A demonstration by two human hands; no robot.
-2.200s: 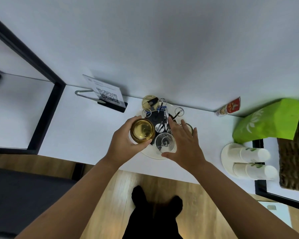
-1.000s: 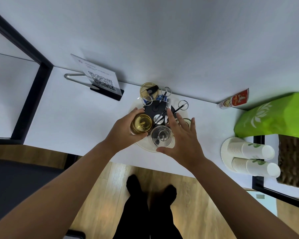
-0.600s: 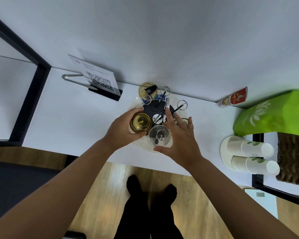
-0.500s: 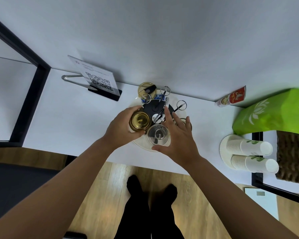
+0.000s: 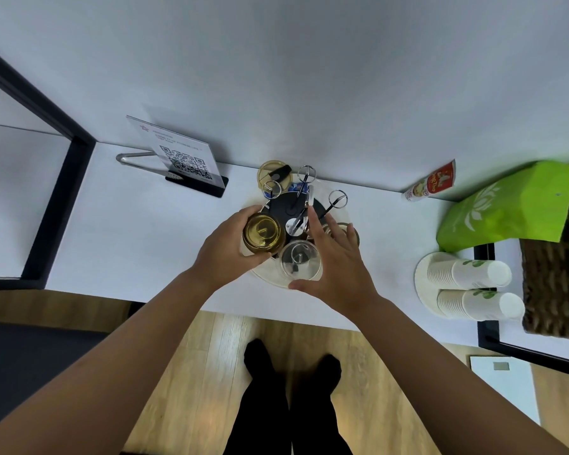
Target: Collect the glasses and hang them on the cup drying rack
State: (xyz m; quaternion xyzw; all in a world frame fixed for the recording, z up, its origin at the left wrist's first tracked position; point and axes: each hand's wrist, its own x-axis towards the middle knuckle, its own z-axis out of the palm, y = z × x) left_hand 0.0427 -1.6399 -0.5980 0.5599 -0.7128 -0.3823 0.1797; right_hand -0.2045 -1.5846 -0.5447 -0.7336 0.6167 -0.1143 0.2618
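Little has changed over the last moments: the left hand [image 5: 225, 246] still grips the amber glass [image 5: 262, 234] over the rack [image 5: 296, 208], the right hand [image 5: 337, 267] stays spread beside the clear glass [image 5: 300, 260] already on its peg, hanging unfinished.

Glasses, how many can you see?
4: an amber glass held by the left hand, a clear glass beside it, an amber one at the back, one under the right hand's fingers. More may be hidden.
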